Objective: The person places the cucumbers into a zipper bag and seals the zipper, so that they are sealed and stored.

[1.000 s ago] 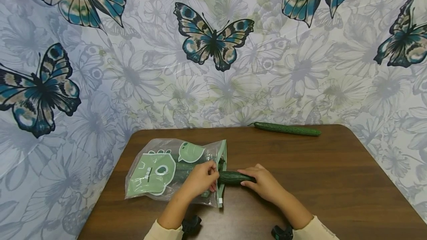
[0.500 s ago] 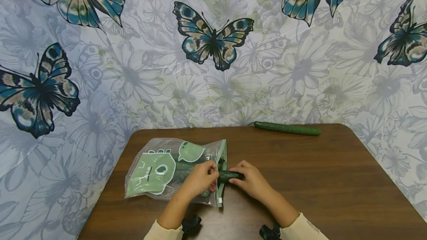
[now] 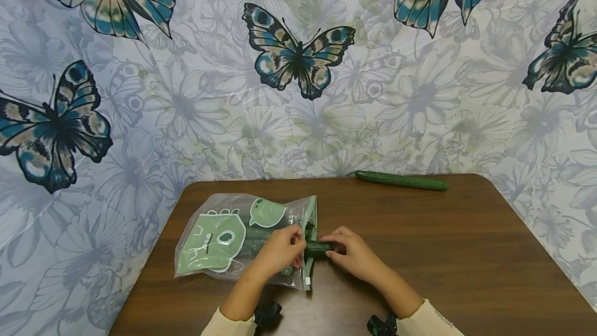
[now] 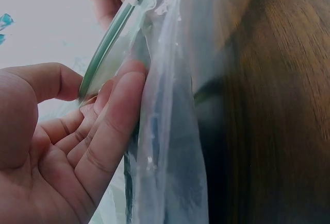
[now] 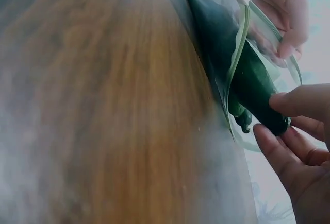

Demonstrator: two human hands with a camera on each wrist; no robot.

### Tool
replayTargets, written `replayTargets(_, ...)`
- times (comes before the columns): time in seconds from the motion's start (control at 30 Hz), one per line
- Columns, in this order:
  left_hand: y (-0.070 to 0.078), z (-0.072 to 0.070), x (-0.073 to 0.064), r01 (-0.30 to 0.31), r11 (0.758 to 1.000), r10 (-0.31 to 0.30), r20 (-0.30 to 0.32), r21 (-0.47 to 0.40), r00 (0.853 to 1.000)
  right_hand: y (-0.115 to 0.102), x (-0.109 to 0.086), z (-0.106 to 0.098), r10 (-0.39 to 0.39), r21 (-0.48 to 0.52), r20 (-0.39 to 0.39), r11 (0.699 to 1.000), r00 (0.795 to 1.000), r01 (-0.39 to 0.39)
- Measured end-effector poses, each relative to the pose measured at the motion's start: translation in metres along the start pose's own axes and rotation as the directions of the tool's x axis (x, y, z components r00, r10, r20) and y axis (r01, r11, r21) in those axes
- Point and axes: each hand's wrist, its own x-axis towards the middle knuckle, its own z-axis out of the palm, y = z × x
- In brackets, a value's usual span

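A clear zip bag (image 3: 275,206) with green cartoon prints lies on its side, its green-edged mouth facing right. My left hand (image 3: 281,247) pinches the rim of that mouth between thumb and fingers; the left wrist view shows this hand (image 4: 77,126) close up at the green zip strip. One cucumber (image 3: 319,248) lies mostly inside the bag, with its end sticking out. At that end my right hand (image 3: 351,250) holds it by the fingertips. Beside it, a second cucumber's tip (image 5: 242,117) shows within the bag mouth in the right wrist view.
Another cucumber (image 3: 401,180) lies near the back edge of the brown wooden table (image 3: 443,242). Behind the table hangs a butterfly-patterned cloth (image 3: 298,134). A white slider (image 3: 308,281) sits at the near end of the bag's zip.
My right hand has moved left, and the cucumber has slid deeper into the bag, leaving less of it outside. My left hand stays at the bag's rim.
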Motion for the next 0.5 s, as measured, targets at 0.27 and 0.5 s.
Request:
replayTargets(0.27,0.002,0.000,-0.001,0.002,1.000,-0.002,-0.005,0.012,1.000,-0.003,0.010,0.010,0.014,0.149,-0.012,0.989,1.000,-0.012)
replayTargets(0.5,0.004,-0.001,-0.001,0.000,1.000,0.000,-0.005,-0.004,1.000,-0.004,0.020,0.020,0.076,0.306,0.055,0.948,0.996,-0.090)
